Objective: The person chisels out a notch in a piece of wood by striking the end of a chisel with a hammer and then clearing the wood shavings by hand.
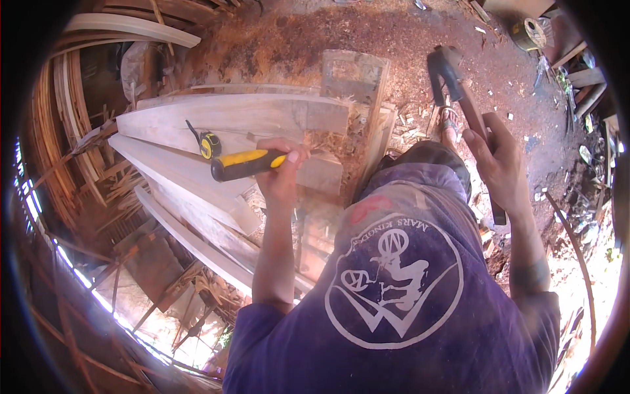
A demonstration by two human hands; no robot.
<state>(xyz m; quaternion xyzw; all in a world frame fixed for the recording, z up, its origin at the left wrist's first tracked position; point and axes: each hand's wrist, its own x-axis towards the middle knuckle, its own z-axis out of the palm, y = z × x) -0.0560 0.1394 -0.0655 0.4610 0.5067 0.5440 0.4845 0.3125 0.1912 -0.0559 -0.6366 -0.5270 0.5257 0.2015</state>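
Note:
My left hand is closed round a yellow-and-black handle like a chisel's, held over the pale boards; its blade does not show. The rounded black butt points left. In my right hand is a claw hammer, gripped by its wooden handle, with the dark head raised away from me over the floor. Just beyond the chisel handle, a yellow-and-black tape measure lies on a pale plank. Another plank stretches beneath my left hand's side.
Wood shavings and offcuts litter the reddish dirt floor. Long boards lean at the left, and curved planks lie at the far left. A spool-like roll stands at the far right, near scattered scrap. My foot is below the hammer.

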